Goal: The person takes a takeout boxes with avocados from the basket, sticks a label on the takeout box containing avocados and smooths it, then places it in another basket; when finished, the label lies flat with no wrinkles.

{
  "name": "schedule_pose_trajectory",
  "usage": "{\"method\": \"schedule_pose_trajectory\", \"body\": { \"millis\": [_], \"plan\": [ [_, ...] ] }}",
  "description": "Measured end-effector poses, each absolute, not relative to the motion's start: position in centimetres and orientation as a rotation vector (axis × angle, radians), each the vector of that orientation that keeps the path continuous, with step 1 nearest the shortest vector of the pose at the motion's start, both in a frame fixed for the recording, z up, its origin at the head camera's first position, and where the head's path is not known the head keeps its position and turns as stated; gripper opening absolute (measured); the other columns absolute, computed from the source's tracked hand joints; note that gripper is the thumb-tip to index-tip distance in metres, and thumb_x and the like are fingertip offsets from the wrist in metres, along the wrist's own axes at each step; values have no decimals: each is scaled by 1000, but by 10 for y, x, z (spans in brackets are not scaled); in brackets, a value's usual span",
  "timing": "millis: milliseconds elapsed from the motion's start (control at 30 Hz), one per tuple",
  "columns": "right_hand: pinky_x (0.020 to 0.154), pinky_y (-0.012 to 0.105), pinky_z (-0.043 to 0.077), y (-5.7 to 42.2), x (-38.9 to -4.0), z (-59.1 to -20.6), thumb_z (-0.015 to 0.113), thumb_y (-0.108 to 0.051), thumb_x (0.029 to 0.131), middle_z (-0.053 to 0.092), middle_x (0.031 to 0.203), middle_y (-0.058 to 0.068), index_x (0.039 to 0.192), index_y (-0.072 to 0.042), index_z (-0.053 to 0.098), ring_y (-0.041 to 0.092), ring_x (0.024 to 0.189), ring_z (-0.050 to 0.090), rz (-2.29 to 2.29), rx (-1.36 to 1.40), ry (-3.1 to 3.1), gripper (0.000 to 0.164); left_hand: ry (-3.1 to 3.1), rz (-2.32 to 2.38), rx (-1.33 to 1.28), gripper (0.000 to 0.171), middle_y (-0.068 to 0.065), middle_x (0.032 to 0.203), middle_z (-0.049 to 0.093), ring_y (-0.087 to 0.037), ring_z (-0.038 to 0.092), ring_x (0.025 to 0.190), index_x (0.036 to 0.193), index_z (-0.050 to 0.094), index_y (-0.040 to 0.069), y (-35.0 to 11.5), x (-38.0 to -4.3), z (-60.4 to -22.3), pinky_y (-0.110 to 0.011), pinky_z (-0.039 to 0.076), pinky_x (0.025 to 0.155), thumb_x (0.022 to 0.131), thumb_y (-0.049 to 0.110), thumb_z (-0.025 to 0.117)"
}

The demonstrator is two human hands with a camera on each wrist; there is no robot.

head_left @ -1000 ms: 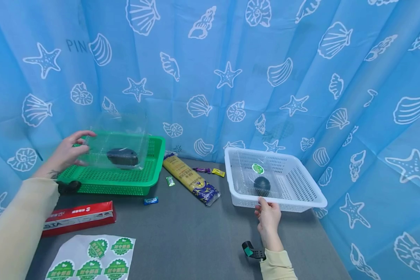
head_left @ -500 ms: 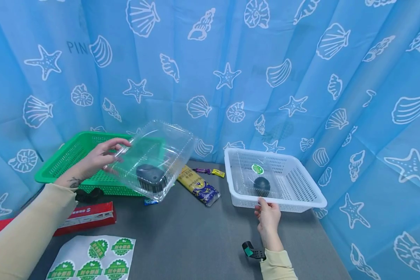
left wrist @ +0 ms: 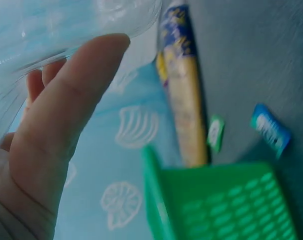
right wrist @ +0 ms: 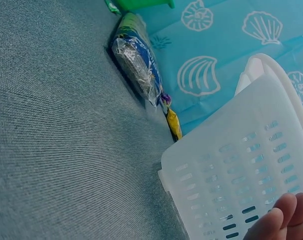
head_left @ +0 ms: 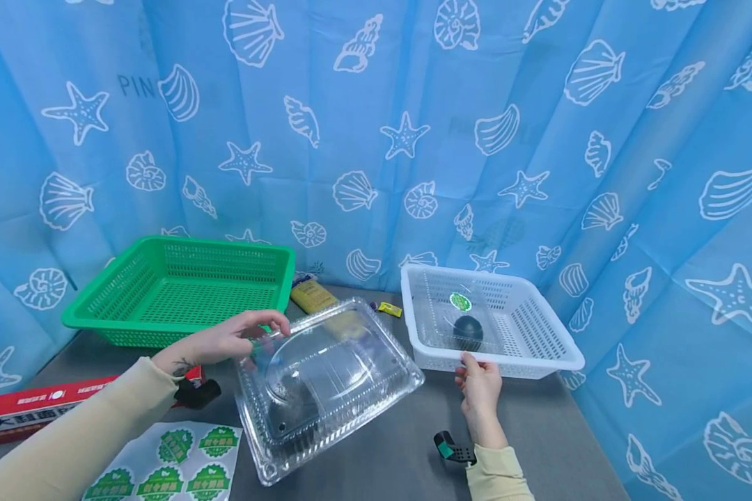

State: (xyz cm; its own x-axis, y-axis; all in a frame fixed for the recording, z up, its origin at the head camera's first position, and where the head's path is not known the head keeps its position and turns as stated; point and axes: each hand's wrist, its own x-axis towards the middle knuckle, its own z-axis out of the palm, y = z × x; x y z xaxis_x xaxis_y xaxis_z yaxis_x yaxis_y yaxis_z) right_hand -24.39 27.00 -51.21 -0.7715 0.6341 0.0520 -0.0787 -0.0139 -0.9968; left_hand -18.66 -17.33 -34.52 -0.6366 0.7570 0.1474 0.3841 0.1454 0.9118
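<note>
My left hand (head_left: 228, 339) grips one edge of a clear plastic food container (head_left: 376, 386), tilted over the middle of the table in the head view. A dark rounded object (head_left: 291, 414) shows through its lower left part. In the left wrist view, the thumb (left wrist: 74, 87) presses along the container's clear edge (left wrist: 96, 22). My right hand (head_left: 481, 390) pinches the near rim of a white basket (head_left: 533, 363), thumb on top and fingers curled below. Inside that basket lies another clear container with a green round sticker (head_left: 460, 301) and a dark round object (head_left: 468, 332).
At the back left stands a green basket (head_left: 175, 325). A yellow noodle packet (head_left: 312, 296) and a yellow candy (head_left: 390, 309) lie between the baskets. Left of the container are a red box (head_left: 44, 403) and a sheet of green stickers (head_left: 163, 459). A patterned curtain (head_left: 351, 139) hangs behind.
My left hand has carried the clear container from over the green basket rightward and nearer, and turned it. The dark object has shifted inside. My right hand stays on the white basket's rim.
</note>
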Motion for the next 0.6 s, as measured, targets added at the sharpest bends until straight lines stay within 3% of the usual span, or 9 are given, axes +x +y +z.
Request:
{"method": "schedule_pose_trajectory", "body": {
  "millis": [67, 233, 400, 600],
  "plan": [
    [43, 23, 46, 270, -244, -513, 65, -43, 72, 56, 81, 6, 95, -14, 48, 10, 56, 55, 1843, -572, -1757, 40, 2077, 1444, 1084, 50, -19, 108, 39, -29, 40, 80, 109, 45, 5, -166, -184, -352, -37, 46, 47, 63, -10, 32],
    [42, 23, 45, 271, -245, -513, 65, -42, 73, 57, 79, 6, 95, -14, 49, 10, 54, 55, 1835, -571, -1758, 39, 2105, 1325, 1068, 53, -10, 109, 46, -30, 41, 90, 106, 51, 12, -147, -182, -370, -36, 46, 62, 59, -10, 40],
    [43, 23, 45, 273, -244, -513, 65, -44, 73, 57, 81, 6, 95, -14, 49, 11, 55, 55, 1835, -571, -1776, 41, 2064, 1257, 1075, 52, -6, 107, 49, -27, 42, 89, 106, 53, 13, -133, -183, -389, -28, 45, 57, 61, -10, 42],
    [43, 23, 46, 273, -243, -514, 65, -47, 71, 57, 84, 7, 96, -13, 50, 12, 57, 55, 1853, -566, -1801, 44, 2065, 1209, 1140, 52, -2, 107, 54, -28, 44, 93, 103, 54, 12, -121, -185, -407, -40, 38, 80, 60, -13, 41]
  ]
}}
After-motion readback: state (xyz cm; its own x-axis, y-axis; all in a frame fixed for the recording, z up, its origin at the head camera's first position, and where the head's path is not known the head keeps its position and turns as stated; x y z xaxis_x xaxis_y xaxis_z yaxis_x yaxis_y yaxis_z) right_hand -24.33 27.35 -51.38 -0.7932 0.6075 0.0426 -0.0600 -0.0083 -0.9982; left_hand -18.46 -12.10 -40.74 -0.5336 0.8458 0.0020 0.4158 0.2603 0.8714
